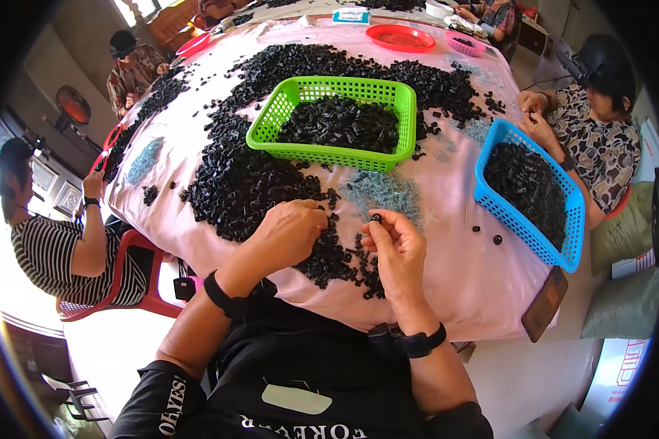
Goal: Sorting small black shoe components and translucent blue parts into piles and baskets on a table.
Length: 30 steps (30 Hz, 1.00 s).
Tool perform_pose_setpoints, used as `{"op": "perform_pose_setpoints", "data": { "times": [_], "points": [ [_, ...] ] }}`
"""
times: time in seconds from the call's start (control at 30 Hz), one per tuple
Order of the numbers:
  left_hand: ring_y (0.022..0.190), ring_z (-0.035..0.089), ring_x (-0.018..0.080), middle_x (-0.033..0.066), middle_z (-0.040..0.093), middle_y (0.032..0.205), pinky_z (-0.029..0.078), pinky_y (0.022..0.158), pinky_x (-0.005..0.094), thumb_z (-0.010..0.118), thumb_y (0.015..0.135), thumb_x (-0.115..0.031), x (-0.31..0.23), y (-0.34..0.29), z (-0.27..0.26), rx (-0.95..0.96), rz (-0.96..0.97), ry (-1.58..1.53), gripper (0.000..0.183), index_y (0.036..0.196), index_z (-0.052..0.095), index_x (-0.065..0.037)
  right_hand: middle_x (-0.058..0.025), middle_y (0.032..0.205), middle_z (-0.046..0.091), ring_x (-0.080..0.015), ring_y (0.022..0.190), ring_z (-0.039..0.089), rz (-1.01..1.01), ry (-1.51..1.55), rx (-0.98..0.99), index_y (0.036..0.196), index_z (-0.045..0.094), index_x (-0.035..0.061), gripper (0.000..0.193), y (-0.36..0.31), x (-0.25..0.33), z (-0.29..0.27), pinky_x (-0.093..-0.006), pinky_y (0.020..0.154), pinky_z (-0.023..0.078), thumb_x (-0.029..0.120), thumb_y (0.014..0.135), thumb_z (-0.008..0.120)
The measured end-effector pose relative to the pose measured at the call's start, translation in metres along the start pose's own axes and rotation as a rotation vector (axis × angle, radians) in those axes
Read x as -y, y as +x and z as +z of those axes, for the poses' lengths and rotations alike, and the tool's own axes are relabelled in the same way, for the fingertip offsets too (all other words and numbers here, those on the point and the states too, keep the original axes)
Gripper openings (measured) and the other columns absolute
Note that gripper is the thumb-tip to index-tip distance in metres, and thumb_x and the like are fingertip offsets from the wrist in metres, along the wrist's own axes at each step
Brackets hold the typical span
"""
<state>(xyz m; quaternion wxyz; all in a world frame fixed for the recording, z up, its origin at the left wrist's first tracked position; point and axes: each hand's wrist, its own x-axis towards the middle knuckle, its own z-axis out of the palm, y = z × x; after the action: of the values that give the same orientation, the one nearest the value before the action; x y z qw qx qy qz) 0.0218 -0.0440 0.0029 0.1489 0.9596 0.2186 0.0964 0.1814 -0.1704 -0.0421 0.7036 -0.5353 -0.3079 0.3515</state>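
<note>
My left hand (285, 228) is closed, its fingertips pinched together just above the loose black plastic parts (249, 179); whatever may be between them is too small to make out. To its right, my right hand (400, 252) holds a small round black plastic part (375, 218) between thumb and index finger, the other fingers curled behind. A short gap separates the two hands. Beyond the right hand lies a heap of small clear bluish pieces (379, 192). More black parts are scattered under and between my hands.
A green basket (329, 155) of black parts stands ahead, and a blue basket (523, 228) of them to the right. A phone (545, 304) lies at the right table edge. Red tray (400, 38) at the back. Several people sit around the pink-covered table (454, 293).
</note>
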Motion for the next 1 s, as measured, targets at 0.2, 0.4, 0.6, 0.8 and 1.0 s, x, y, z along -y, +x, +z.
{"op": "perform_pose_setpoints", "data": {
  "times": [0.2,0.4,0.6,0.8,1.0],
  "points": [
    [0.088,0.063,0.0363,0.0142,0.063,0.087,0.051,0.076,0.0445,0.065,0.079,-0.004,-0.005,0.007,0.006,-0.050,-0.044,-0.011,0.013,0.091,0.068,-0.002,-0.0038,0.088,0.070,-0.0071,0.074,0.064,-0.001,-0.010,0.011,0.110,0.067,-0.0005,0.015,0.000,0.002,0.000,-0.0207,0.067,0.052,0.006,0.097,0.063],
    [0.091,0.064,0.0363,0.0136,0.064,0.090,0.051,0.078,0.0445,0.067,0.076,-0.003,-0.006,0.012,0.014,0.035,-0.037,-0.007,0.014,0.091,0.069,-0.003,-0.0033,0.088,0.071,-0.0072,0.074,0.065,-0.027,-0.002,0.008,0.109,0.068,-0.0024,0.015,0.000,0.000,0.000,-0.0208,0.067,0.052,0.006,0.097,0.065],
    [0.094,0.062,0.0358,0.0146,0.062,0.090,0.050,0.077,0.0452,0.065,0.076,-0.001,-0.007,0.015,0.017,0.013,-0.009,0.080,0.012,0.088,0.066,-0.001,-0.0034,0.086,0.071,-0.0071,0.073,0.065,-0.012,-0.046,0.010,0.107,0.069,-0.0032,0.015,0.000,0.000,0.000,-0.0207,0.066,0.052,0.006,0.096,0.066],
    [0.088,0.062,0.0391,0.0177,0.062,0.089,0.049,0.074,0.0471,0.060,0.083,0.001,-0.011,0.014,0.013,-0.101,0.003,-0.027,0.014,0.096,0.061,0.001,-0.0029,0.086,0.070,-0.0071,0.073,0.065,-0.024,-0.066,0.006,0.103,0.068,-0.0032,0.011,0.000,-0.003,0.000,-0.0210,0.068,0.052,0.005,0.095,0.067],
    [0.084,0.062,0.0421,0.0200,0.062,0.090,0.050,0.072,0.0455,0.058,0.087,0.003,-0.036,0.020,-0.007,-0.179,0.108,-0.291,0.012,0.099,0.060,0.003,-0.0027,0.087,0.070,-0.0072,0.074,0.066,0.031,-0.002,0.045,0.104,0.068,-0.0032,0.012,-0.001,-0.007,0.000,-0.0212,0.068,0.052,0.003,0.094,0.067]
  ]
}}
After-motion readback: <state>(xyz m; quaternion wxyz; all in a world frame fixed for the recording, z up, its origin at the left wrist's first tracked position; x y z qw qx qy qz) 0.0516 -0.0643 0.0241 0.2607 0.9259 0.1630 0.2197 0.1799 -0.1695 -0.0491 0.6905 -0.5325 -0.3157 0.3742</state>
